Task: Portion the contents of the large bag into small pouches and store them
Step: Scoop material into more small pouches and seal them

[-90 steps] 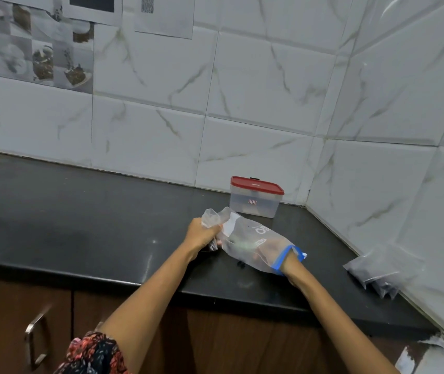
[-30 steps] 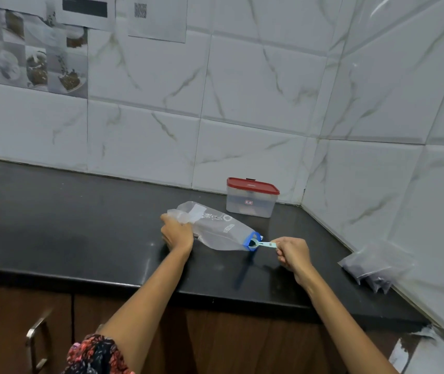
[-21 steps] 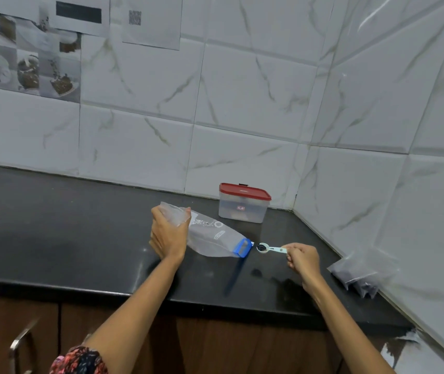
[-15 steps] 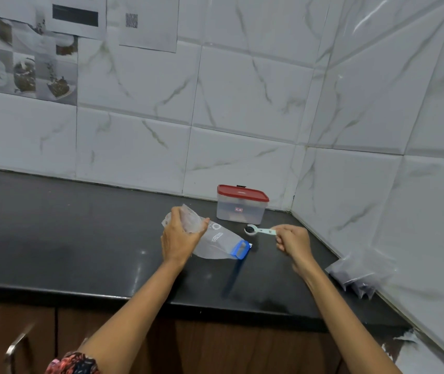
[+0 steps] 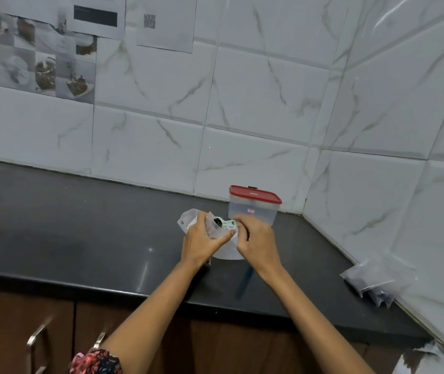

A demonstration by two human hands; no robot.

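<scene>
On the dark counter (image 5: 80, 238), near the tiled corner, the left hand (image 5: 202, 242) grips a small clear pouch (image 5: 211, 225) with its fingers curled round the top, holding the mouth up and toward the right. The right hand (image 5: 256, 241) pinches the handle of a pale green measuring spoon (image 5: 225, 223), whose bowl, dark with what looks like a scoop of the contents, sits right at the pouch mouth. Under both hands lies the large bag (image 5: 226, 251), flat on the counter; most of it is hidden by the hands, so how much it holds cannot be told. Just behind the hands stands a clear box with a red lid (image 5: 254, 205), closed. Well off to the right, against the wall, lies a pile of filled pouches (image 5: 375, 279), so several portions seem to be done already. The step in hand looks like tipping a scoop into the pouch. The next move calls for the spoon bowl to go inside the opening before it turns, with the left hand keeping the mouth wide and upright so nothing spills onto the counter. After that the pouch would need sealing and setting with the others, and the box lid must come off if the pouches are to be stored there.
</scene>
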